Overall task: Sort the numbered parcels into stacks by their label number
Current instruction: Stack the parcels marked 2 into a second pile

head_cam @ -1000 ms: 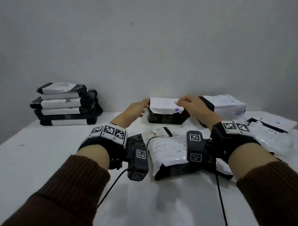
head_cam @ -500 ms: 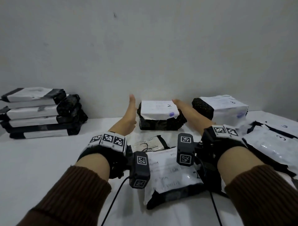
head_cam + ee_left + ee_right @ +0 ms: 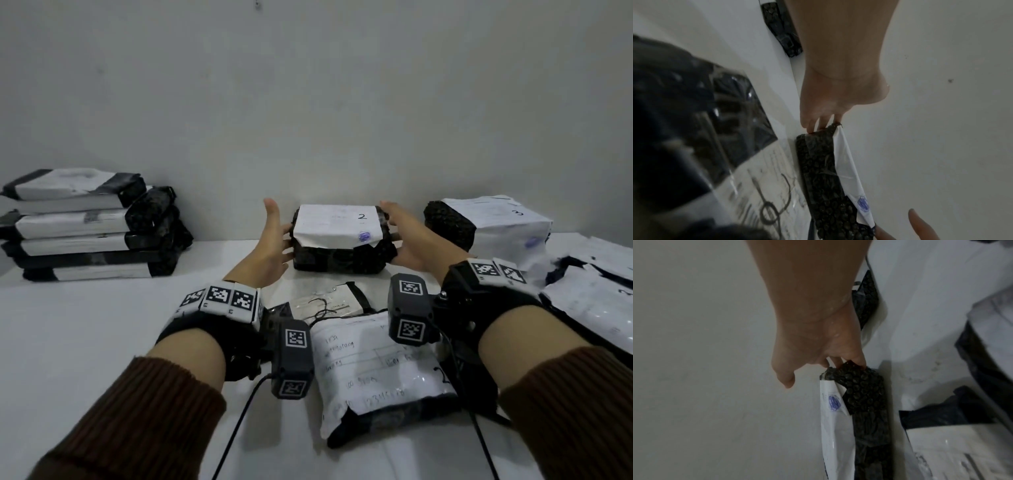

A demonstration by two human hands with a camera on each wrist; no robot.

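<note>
1. While both hands flank the parcel marked 2 (image 3: 342, 236) at the far middle of the desk (image 3: 85, 342), the left hand (image 3: 274, 246) and right hand (image 3: 407, 240) are spread, straight fingertips touching its ends.
2. Sorting looks partly done: a stack (image 3: 85, 222) far left, a parcel marked 3 (image 3: 493, 226) far right; loose parcels (image 3: 373, 370) near remain.
3. Only the wrist views show its bubble-wrap side; only the head view shows the numbers.
</note>
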